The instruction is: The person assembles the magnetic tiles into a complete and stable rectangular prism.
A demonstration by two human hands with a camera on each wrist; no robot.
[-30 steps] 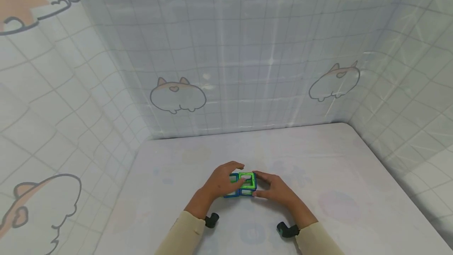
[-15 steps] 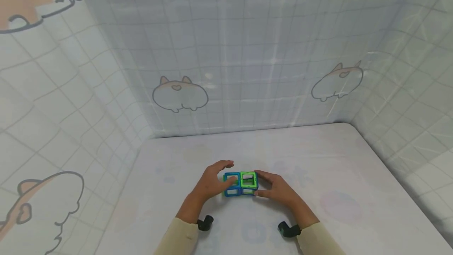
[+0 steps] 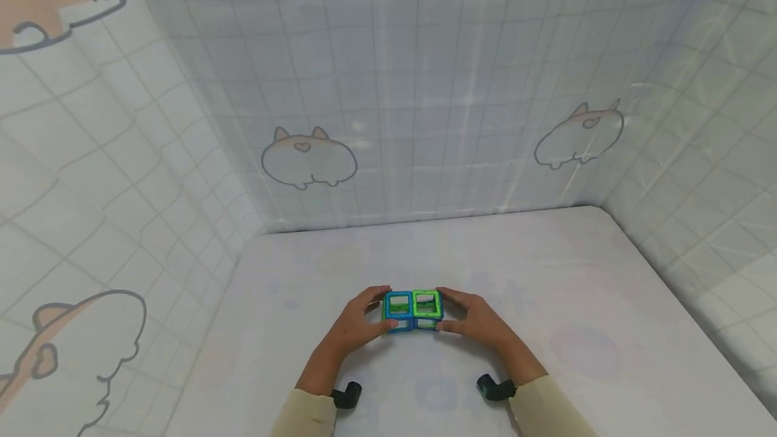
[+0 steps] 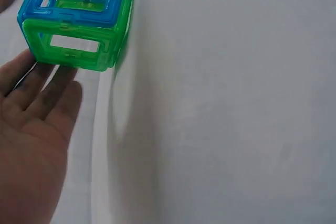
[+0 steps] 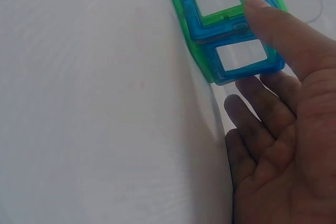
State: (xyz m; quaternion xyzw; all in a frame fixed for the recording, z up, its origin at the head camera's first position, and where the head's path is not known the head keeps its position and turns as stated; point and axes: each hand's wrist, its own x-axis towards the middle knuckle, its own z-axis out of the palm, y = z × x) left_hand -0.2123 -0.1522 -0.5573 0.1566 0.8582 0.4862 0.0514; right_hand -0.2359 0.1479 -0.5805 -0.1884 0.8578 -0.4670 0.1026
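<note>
Two joined cubes of see-through magnetic tiles (image 3: 413,306) sit on the white table, the left one topped in blue and the right one in green. My left hand (image 3: 351,326) grips the left end, thumb on the near side and fingers reaching round behind. At the opposite end my right hand (image 3: 483,323) pinches the block the same way. The left wrist view shows a green end tile (image 4: 68,57) with fingertips close under it. In the right wrist view my thumb (image 5: 278,30) presses the edge of a blue tile (image 5: 197,22).
The pale table (image 3: 522,255) has rounded back corners and faint printed patterns. White grid-patterned curtains (image 3: 419,120) with dog drawings hang behind it and on both sides. A black device (image 3: 348,395) is strapped at each wrist.
My left hand has drawn back left off the top of the tile block, then taken hold of its left end. The right hand stays at the right end.
</note>
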